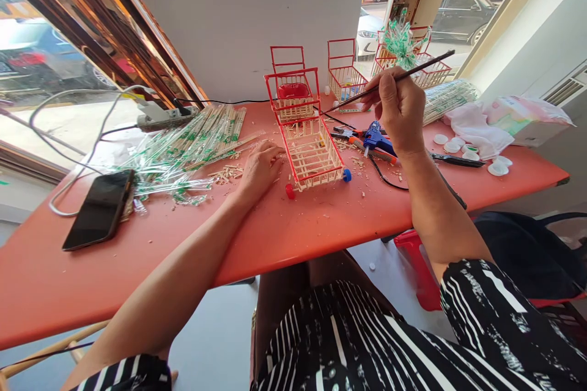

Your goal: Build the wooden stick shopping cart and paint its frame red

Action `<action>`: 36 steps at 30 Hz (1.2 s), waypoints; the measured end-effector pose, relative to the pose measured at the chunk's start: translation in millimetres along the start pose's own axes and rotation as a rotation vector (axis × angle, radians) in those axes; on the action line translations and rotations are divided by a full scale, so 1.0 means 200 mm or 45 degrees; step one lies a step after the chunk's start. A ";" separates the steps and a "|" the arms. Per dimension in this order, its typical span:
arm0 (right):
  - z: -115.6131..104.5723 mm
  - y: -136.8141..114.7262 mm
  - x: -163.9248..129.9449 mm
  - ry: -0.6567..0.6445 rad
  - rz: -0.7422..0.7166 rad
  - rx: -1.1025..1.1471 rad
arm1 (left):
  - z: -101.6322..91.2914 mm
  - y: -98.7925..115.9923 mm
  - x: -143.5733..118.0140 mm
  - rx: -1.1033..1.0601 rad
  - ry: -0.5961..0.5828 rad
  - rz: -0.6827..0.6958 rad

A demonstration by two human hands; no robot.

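Note:
A miniature shopping cart [316, 156] made of thin wooden sticks stands on the table in front of me. Its handle frame and upper rim are red, and a red wheel [290, 190] and a blue wheel [347, 175] show at its near end. My right hand [400, 104] pinches a dark, slender paintbrush [426, 65], its tip at the cart's right rim near the back. Beside the cart's left side my left hand [261, 165] rests on the table, fingers loosely extended against or close to the basket; contact is unclear. Just behind is a glossy red container [293, 91], partly hidden.
Wrapped chopsticks [202, 137] and a phone [98, 211] lie left. On the right are a blue glue gun [378, 139], pliers [343, 133], white caps [452, 145] and a tissue pack [527, 119]. More stick carts [346, 76] stand behind. The red table [275, 232] has wood scraps on it.

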State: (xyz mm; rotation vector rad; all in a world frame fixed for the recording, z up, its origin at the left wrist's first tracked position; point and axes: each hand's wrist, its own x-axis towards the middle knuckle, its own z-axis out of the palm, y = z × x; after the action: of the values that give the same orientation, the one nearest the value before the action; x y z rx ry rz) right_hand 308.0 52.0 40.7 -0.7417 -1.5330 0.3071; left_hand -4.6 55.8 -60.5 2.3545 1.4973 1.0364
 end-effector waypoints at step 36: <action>-0.01 -0.03 -0.01 -0.055 -0.080 -0.059 | 0.00 -0.02 0.00 0.042 -0.033 0.010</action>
State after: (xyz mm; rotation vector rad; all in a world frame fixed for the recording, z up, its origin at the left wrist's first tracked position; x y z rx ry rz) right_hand 307.9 45.3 43.6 -0.7255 -1.6056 0.2430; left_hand -7.0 58.1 -61.3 2.3882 1.5084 0.9862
